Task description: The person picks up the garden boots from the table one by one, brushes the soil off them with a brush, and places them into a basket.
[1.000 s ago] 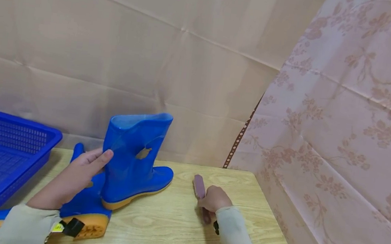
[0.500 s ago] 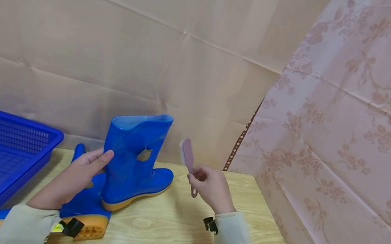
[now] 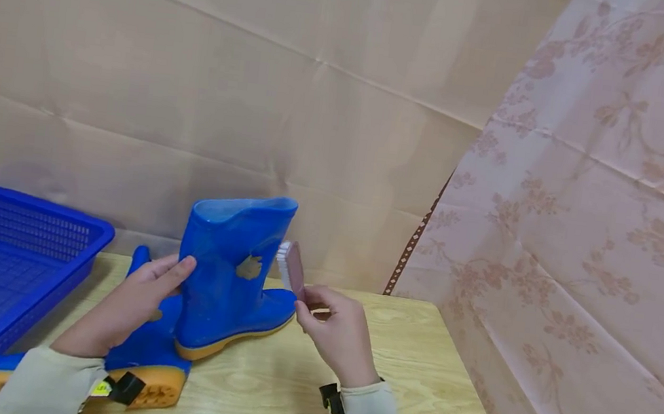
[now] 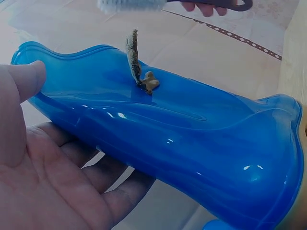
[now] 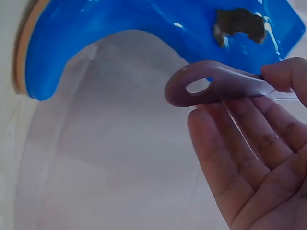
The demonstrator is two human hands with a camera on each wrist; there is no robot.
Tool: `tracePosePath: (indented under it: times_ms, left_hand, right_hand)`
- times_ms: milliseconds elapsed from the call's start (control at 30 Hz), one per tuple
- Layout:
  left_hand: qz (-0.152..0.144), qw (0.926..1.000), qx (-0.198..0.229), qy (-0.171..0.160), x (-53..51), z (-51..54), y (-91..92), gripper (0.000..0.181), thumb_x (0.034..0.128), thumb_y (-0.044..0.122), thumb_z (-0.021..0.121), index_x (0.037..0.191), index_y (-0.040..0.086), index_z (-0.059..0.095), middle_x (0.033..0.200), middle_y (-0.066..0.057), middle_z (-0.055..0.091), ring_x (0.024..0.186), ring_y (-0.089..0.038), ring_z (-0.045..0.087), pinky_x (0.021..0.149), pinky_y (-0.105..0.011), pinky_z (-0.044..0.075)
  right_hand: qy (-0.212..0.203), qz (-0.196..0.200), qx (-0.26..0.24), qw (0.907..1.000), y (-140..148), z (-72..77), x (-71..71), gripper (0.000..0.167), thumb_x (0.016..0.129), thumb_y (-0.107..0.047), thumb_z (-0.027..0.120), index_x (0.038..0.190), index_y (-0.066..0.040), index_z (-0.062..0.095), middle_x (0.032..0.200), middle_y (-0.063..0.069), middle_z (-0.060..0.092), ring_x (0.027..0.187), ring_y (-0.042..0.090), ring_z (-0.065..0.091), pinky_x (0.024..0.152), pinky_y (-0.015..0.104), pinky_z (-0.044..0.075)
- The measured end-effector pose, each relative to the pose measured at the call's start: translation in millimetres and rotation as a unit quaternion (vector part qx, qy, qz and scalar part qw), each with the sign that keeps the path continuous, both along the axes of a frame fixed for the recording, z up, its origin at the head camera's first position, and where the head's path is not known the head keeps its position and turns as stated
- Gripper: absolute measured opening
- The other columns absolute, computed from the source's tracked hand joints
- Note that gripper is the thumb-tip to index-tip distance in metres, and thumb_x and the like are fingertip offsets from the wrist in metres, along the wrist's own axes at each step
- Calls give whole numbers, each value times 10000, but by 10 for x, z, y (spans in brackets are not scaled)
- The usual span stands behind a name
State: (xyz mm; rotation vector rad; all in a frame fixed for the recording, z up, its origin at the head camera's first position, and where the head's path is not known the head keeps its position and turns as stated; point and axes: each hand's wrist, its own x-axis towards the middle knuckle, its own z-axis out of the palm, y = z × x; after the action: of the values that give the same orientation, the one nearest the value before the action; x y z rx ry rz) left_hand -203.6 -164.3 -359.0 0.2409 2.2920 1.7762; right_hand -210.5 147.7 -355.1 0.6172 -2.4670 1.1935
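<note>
A blue rubber boot point(image 3: 214, 289) with a yellow sole stands upright on the table. My left hand point(image 3: 133, 300) grips the back of its shaft, thumb on the near side and fingers behind, as the left wrist view shows. A brownish patch of dirt point(image 3: 249, 267) sticks to the shaft; in the left wrist view part of that dirt point(image 4: 133, 57) juts out from the surface. Between thumb and fingers my right hand point(image 3: 339, 331) pinches the handle of a mauve brush point(image 3: 295, 268). Its white bristles face the shaft, close to its front edge, apart from the dirt.
A second blue boot point(image 3: 150, 343) lies on its side behind my left forearm, its yellow sole point(image 3: 154, 385) toward me. At the left stands a blue plastic basket point(image 3: 55, 209). Curtains point(image 3: 377, 137) hang behind and to the right of the wooden table point(image 3: 410, 380).
My right hand has lifted the brush off the table and carried it left to the boot, bristles turned toward the shaft. My left hand has kept its grip on the boot.
</note>
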Motion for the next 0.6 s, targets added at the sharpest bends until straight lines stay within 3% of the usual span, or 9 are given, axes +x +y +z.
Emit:
tracePosePath:
  times_ms: [200, 400, 600]
  left_hand:
    - [35, 10000, -77, 18, 22, -10, 12, 799, 1101, 575, 271, 1655, 42, 53, 1683, -315, 80, 1467, -616, 204, 990, -836, 328]
    - [72, 9999, -69, 43, 17, 5, 26, 795, 1100, 580, 267, 1658, 55, 53, 1683, -308, 98, 1466, -613, 210, 981, -847, 323]
    - [79, 9999, -8, 106, 46, 26, 50, 771, 1107, 558, 288, 1657, 48, 109, 1681, -295, 148, 1474, -601, 218, 989, -865, 282]
  right_hand:
    - [-5, 128, 478, 9988, -35, -133, -22, 147, 946, -143, 766, 1088, -161, 799, 940, -58, 774, 810, 41, 709, 685, 183, 590]
    - [-89, 220, 581, 9980, -77, -198, -58, 150, 953, -137, 754, 1094, -149, 804, 895, -50, 766, 751, 16, 684, 628, 172, 580]
    - [-161, 398, 741, 9963, -162, -244, -76, 177, 971, -164, 745, 1137, -148, 803, 936, -51, 766, 794, 16, 678, 642, 162, 570]
